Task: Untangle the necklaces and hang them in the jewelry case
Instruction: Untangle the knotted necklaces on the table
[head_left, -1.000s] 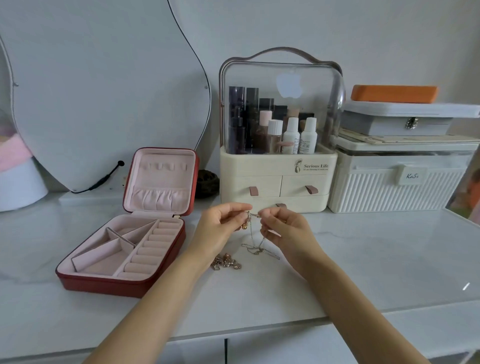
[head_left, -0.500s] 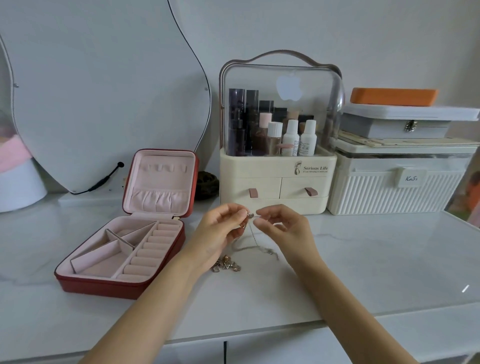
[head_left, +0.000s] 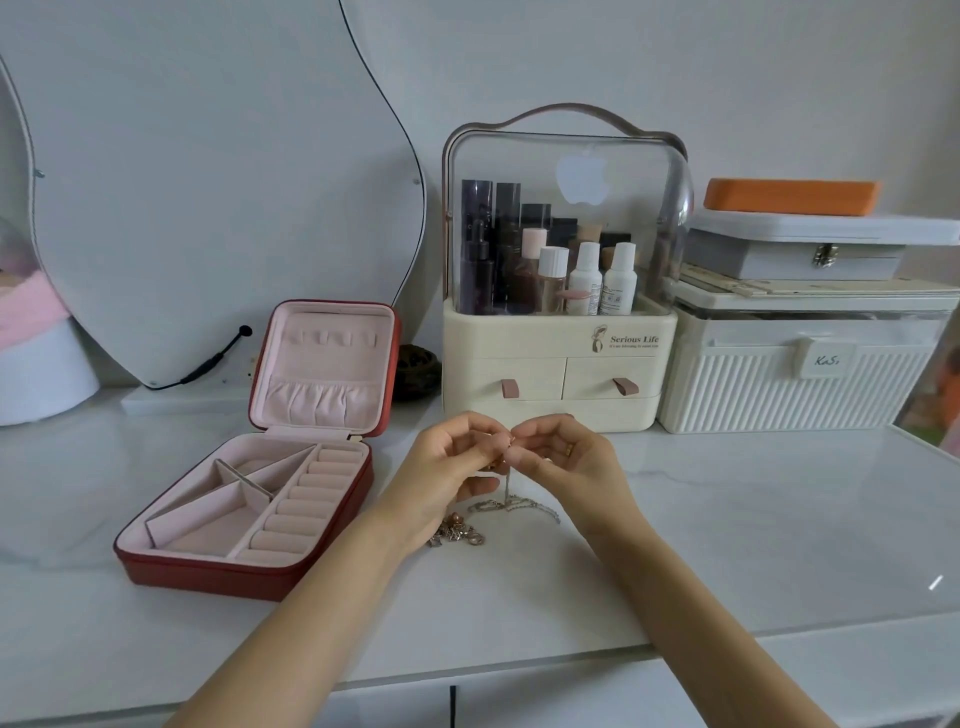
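Pinching one thin silver chain necklace (head_left: 506, 480) between them, left hand (head_left: 457, 467) and right hand (head_left: 563, 462) meet above white marble tabletop (head_left: 727, 519). Rose-gold necklace clump (head_left: 457, 532) lies below. Risk: pulling tightens knot; open red jewelry case (head_left: 249, 514) unused.
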